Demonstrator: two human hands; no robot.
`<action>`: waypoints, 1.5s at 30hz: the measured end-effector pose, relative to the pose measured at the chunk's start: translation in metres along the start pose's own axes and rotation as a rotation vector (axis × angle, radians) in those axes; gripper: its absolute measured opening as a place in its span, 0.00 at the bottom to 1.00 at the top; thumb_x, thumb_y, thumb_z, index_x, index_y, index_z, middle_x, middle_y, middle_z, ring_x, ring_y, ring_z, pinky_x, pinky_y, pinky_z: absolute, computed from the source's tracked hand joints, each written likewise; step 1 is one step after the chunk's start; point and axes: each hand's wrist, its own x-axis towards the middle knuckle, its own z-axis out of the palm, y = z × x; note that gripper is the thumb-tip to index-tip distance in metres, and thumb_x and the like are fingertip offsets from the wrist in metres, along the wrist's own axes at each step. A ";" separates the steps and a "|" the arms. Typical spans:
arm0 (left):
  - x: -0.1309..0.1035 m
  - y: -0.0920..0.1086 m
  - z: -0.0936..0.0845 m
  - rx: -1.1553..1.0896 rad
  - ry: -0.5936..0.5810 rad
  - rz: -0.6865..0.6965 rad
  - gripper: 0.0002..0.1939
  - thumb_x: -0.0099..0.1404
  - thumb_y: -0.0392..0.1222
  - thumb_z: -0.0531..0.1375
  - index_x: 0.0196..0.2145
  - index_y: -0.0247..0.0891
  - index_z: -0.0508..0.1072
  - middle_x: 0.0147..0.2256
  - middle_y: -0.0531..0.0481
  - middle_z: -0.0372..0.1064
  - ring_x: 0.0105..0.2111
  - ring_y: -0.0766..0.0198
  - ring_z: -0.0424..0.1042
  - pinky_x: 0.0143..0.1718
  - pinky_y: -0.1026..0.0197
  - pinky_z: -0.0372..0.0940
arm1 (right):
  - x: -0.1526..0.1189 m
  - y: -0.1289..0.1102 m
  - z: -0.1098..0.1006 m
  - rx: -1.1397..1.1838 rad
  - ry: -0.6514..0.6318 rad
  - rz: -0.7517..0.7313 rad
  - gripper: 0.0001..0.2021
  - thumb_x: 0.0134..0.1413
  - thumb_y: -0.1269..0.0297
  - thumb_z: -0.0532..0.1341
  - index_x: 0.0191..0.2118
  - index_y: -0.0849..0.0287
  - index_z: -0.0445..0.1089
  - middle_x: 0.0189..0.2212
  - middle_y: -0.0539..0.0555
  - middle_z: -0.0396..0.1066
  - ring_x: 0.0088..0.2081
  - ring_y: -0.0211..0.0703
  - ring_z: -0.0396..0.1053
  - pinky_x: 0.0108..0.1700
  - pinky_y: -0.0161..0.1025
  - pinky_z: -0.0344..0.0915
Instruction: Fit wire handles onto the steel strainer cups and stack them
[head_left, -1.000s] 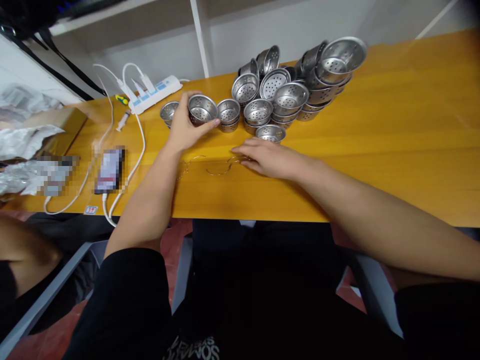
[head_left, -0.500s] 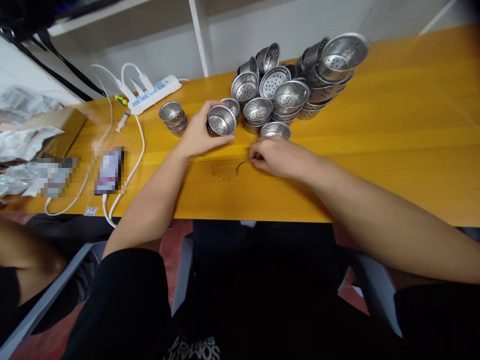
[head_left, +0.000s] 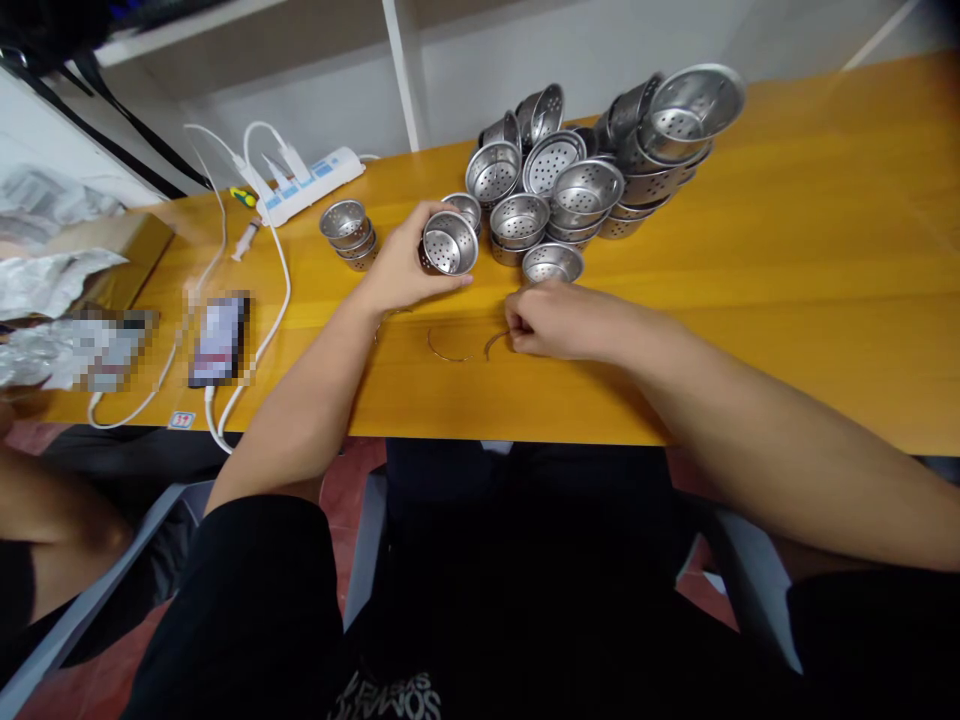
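My left hand (head_left: 409, 262) is wrapped round a perforated metal cup (head_left: 450, 244), whose opening faces up toward me. To the right, my right hand (head_left: 541, 318) has its fingers pinched on a thin curved wire (head_left: 495, 342), just above the table. Another thin curved wire (head_left: 448, 353) lies on the table between my hands, and one more (head_left: 381, 322) is beside my left wrist. Directly behind my right hand stands a perforated cup (head_left: 553, 264). A further cup (head_left: 463, 210) is partly hidden behind the held one.
Several stacked perforated cups (head_left: 586, 195) fill the back of the wooden table (head_left: 810, 300). A small cup stack (head_left: 346, 228) stands left of my left hand. Farther left are a power strip (head_left: 315, 188), a syringe (head_left: 246, 241), a phone (head_left: 220, 340) with cables and a cardboard box (head_left: 139, 255). Another person's arm (head_left: 60, 490) shows at left.
My right hand has moved slightly toward me, and the wire in its fingers now sits apart from the wire lying on the table. The held cup has shifted slightly right.
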 end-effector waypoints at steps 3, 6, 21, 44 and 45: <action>0.001 -0.006 0.002 -0.001 0.014 0.004 0.71 0.54 0.97 0.81 0.77 0.45 0.76 0.69 0.35 0.85 0.72 0.33 0.86 0.82 0.31 0.78 | 0.002 0.001 0.005 0.011 0.058 -0.034 0.08 0.72 0.74 0.73 0.42 0.54 0.77 0.45 0.65 0.88 0.47 0.63 0.84 0.44 0.50 0.67; 0.003 -0.013 0.004 -0.010 0.039 0.007 0.72 0.51 0.97 0.83 0.76 0.45 0.76 0.67 0.36 0.85 0.70 0.33 0.87 0.81 0.31 0.78 | 0.007 0.007 0.011 0.176 0.189 -0.082 0.10 0.70 0.75 0.73 0.42 0.53 0.75 0.40 0.59 0.85 0.42 0.57 0.82 0.46 0.49 0.69; 0.011 -0.073 0.013 -0.101 0.217 0.110 0.73 0.47 1.00 0.82 0.72 0.52 0.68 0.66 0.44 0.76 0.66 0.41 0.86 0.77 0.35 0.81 | 0.017 0.030 0.022 0.810 0.584 -0.342 0.09 0.65 0.63 0.77 0.46 0.50 0.79 0.36 0.50 0.78 0.33 0.45 0.72 0.36 0.45 0.68; 0.022 -0.019 0.030 -0.274 0.189 0.003 0.74 0.57 1.01 0.76 0.84 0.57 0.62 0.75 0.37 0.77 0.74 0.33 0.84 0.78 0.27 0.81 | 0.024 0.032 0.028 0.853 0.847 -0.189 0.34 0.78 0.16 0.73 0.58 0.44 0.82 0.32 0.52 0.71 0.31 0.53 0.72 0.34 0.53 0.75; 0.023 -0.011 0.033 -0.250 0.195 -0.012 0.76 0.56 1.02 0.75 0.85 0.57 0.60 0.75 0.38 0.76 0.74 0.33 0.84 0.79 0.27 0.80 | 0.024 0.033 0.028 0.837 0.853 -0.164 0.35 0.78 0.15 0.72 0.59 0.43 0.81 0.32 0.52 0.71 0.31 0.54 0.72 0.35 0.54 0.75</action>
